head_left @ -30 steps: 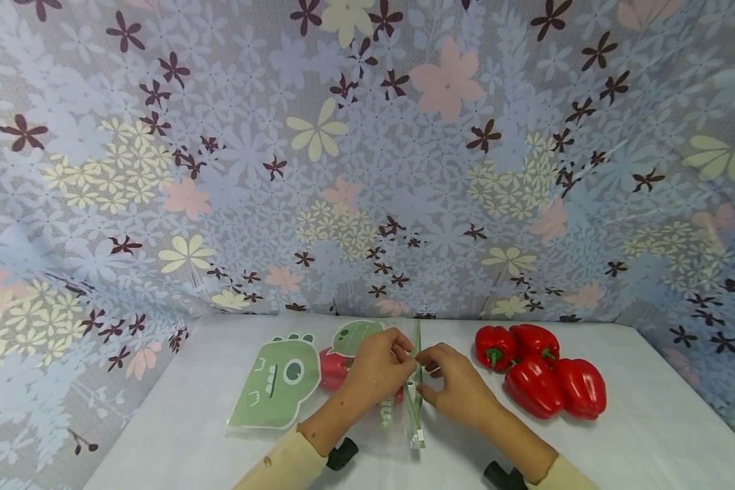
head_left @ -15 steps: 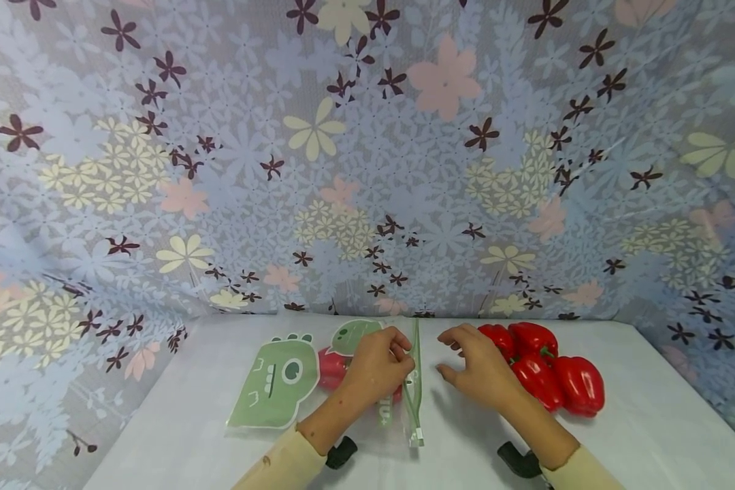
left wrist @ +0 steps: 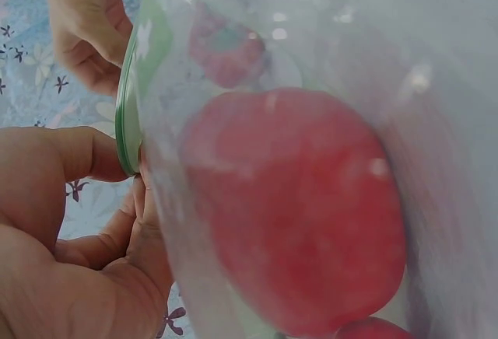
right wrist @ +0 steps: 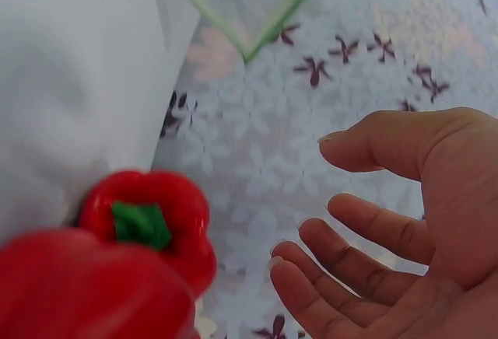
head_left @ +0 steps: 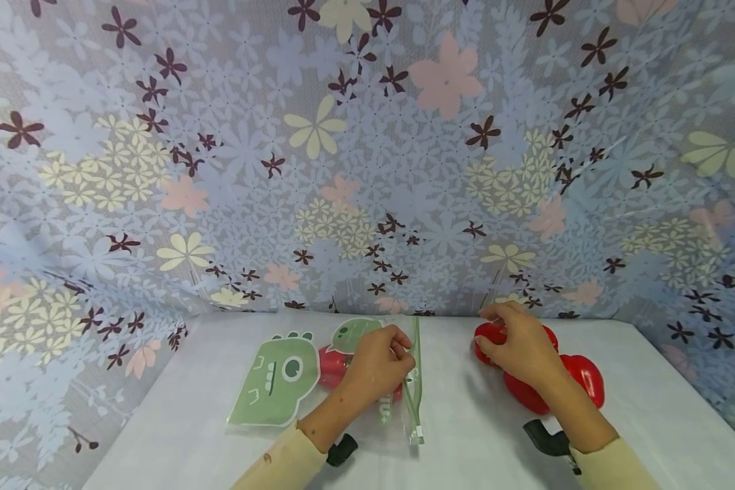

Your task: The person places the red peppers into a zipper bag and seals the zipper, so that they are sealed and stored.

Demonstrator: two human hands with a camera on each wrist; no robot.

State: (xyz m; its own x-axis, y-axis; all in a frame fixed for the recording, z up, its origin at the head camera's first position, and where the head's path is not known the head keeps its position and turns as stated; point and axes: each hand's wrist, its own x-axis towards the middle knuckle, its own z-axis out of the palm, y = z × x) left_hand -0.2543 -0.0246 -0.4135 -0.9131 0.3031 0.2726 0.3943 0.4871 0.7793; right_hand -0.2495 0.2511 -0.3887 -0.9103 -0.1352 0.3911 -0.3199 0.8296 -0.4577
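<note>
Left hand (head_left: 380,361): I pinched the bag zip (left wrist: 121,117), apparently steadying it.
Right hand (head_left: 520,346): hung released near peppers (head_left: 586,381), toward tabletop (head_left: 655,415) right edge.

The right wrist view crops a blurred red pepper (right wrist: 85,292).

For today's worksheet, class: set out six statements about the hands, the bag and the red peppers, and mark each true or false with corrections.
1. The left hand pinches the clear bag by its green edge. True.
2. The right hand is nearer the loose red peppers than the bag. True.
3. The right hand grips a pepper. False: it holds nothing.
4. In the head view, the loose peppers lie left of the bag. False: right of it.
5. A red pepper shows through the bag. True.
6. The bag's prints are blue. False: green.
</note>
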